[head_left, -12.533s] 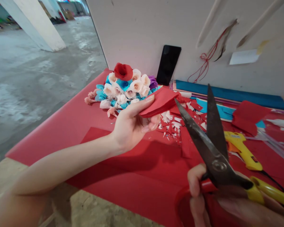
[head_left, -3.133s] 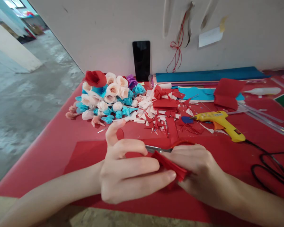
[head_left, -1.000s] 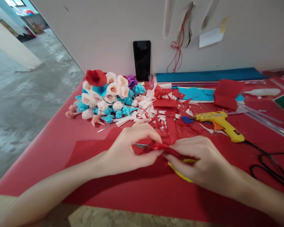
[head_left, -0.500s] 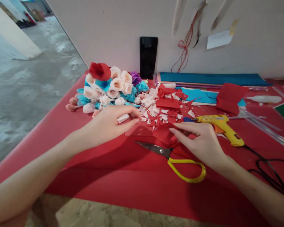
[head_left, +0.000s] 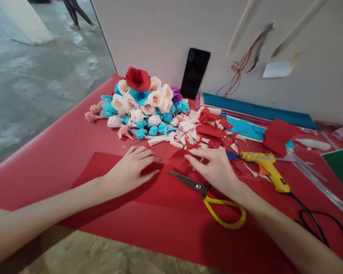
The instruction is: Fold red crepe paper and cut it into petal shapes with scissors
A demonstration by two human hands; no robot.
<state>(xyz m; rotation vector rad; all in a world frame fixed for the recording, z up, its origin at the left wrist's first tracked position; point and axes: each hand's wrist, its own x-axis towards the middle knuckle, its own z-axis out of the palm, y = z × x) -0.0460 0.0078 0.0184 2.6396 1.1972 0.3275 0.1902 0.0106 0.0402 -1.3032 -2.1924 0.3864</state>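
My right hand [head_left: 214, 165] pinches the edge of a red paper petal [head_left: 179, 160] between thumb and fingertips, just above the table. Facing it from the left, my left hand [head_left: 137, 165] is empty, its fingers loosely bent and apart from the thumb. A flat sheet of red crepe paper [head_left: 98, 167] lies under and around the left hand. Scissors with yellow handles [head_left: 225, 219] rest below the right hand, blades pointing left and partly spread. A yellow glue gun [head_left: 264, 163] lies to the right of that hand.
Behind the hands are a pile of paper flowers [head_left: 143, 101] and red and white paper scraps [head_left: 188, 129]. A black phone [head_left: 195, 72] leans on the wall. Blue paper [head_left: 246, 127], a white glue bottle [head_left: 313, 143] and a black cord [head_left: 311, 219] are at right. Someone's legs [head_left: 77, 13] show far left.
My right hand has moved left with the red petal, and my left hand has lowered over the red sheet. The view has shifted and tilted; a walking person's legs appear.
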